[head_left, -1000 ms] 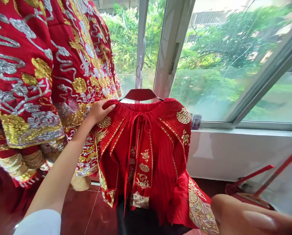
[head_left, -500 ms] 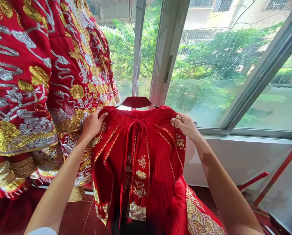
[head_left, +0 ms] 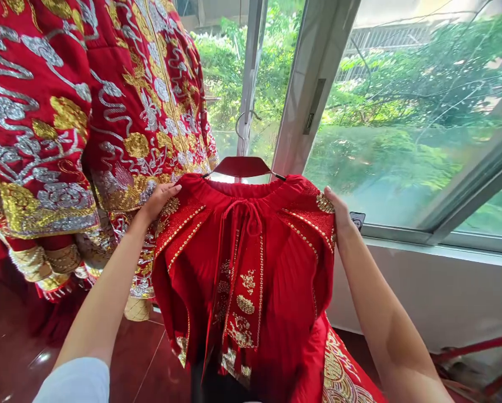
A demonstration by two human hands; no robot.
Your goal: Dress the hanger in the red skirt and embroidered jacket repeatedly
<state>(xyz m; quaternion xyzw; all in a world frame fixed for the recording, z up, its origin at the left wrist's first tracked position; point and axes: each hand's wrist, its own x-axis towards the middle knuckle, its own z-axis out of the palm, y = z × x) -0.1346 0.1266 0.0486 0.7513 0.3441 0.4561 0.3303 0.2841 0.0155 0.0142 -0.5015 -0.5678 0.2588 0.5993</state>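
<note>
A red skirt [head_left: 255, 268] with gold embroidery and a drawstring waist hangs on a dark red hanger [head_left: 241, 166] in front of the window. My left hand [head_left: 158, 200] grips the left end of the skirt's waistband, fingers curled over the cloth. At the right end of the waistband my right hand [head_left: 339, 215] holds the fabric edge. The skirt is stretched between both hands.
A large red jacket [head_left: 87, 123] with gold and silver embroidery hangs at the left, close to my left arm. Behind the skirt are a window frame [head_left: 314, 95] and a white sill [head_left: 444, 246]. The floor [head_left: 142, 358] is dark red tile. A red rod [head_left: 478, 352] lies low right.
My right hand came up from the lower right and took the right end of the waistband. It then shifted outward, spreading the skirt wider. My left hand stayed on the left end.
</note>
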